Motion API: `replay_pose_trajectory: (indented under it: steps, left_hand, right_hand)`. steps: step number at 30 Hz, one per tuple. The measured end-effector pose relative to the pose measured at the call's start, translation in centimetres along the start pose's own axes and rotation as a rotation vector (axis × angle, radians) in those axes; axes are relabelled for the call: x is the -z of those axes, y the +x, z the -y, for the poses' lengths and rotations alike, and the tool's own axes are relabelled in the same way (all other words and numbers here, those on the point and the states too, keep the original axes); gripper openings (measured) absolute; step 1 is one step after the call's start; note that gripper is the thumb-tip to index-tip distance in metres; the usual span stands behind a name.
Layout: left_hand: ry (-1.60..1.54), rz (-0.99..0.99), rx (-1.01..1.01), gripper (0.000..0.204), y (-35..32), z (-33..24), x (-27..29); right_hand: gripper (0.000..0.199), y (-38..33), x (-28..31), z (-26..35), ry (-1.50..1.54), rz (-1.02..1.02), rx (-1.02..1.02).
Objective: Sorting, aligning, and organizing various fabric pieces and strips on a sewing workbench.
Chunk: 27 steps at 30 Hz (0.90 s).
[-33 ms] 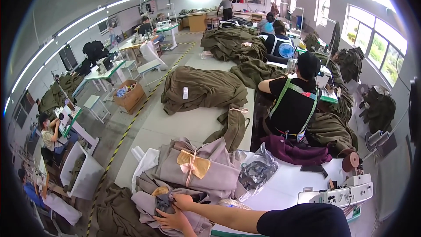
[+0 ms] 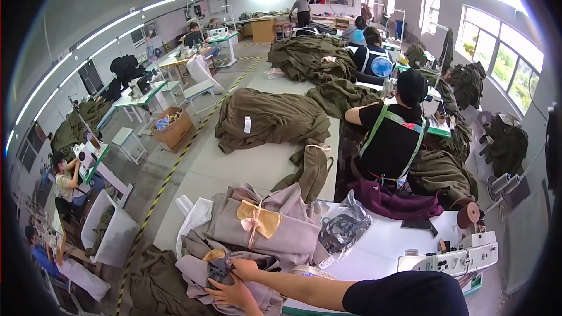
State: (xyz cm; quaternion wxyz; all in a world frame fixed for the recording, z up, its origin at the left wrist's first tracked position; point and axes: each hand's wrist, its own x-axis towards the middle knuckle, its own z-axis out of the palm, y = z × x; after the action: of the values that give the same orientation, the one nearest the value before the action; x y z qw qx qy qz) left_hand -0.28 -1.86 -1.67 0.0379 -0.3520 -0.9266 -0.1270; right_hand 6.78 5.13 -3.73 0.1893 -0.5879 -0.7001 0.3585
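Both hands pinch grey-mauve fabric — tied bundle just beside.

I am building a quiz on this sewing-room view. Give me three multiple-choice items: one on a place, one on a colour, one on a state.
1. Where does the tied bundle of mauve-grey cloth lie?
A. on the pale worktable, just beyond the hands
B. in the cardboard box
C. on the sewing machine

2. What colour is the ribbon bow on that bundle?
A. blue
B. pink
C. black

3. What are the left hand and right hand doing?
A. hanging free
B. resting on the sewing machine
C. pressing on loose mauve-grey fabric

Answers: 1 A, the bundle sits on the tabletop beyond both hands. 2 B, the bow is pink on a tan patch. 3 C, both hands touch the fabric.
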Motion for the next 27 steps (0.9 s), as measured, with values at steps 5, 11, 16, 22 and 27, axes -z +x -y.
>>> replay_pose_trajectory:
  steps: [5,11,16,22,27]
  left_hand:
    - [0.003,-0.023,-0.015,0.087,0.0,0.4,-0.3]
    - [0.022,-0.089,-0.035,0.087,-0.1,1.4,-0.9]
    - [-0.048,-0.136,-0.104,0.085,0.1,1.2,-3.2]
    - [-0.173,0.006,-0.09,0.083,1.3,0.6,-1.2]
    - [-0.155,-0.067,-0.083,0.081,1.2,1.8,-1.6]
  right_hand:
    - [0.029,-0.4,-0.2,-0.2,0.065,-0.061,0.018]
    - [0.03,-0.6,-0.3,-0.3,0.024,0.013,-0.025]
    - [0.03,0.6,0.1,-3.0,-0.036,0.082,-0.073]
    - [0.038,0.0,4.3,-4.4,0.18,0.213,0.204]
    - [0.037,-2.4,5.9,-4.9,0.123,0.286,0.196]
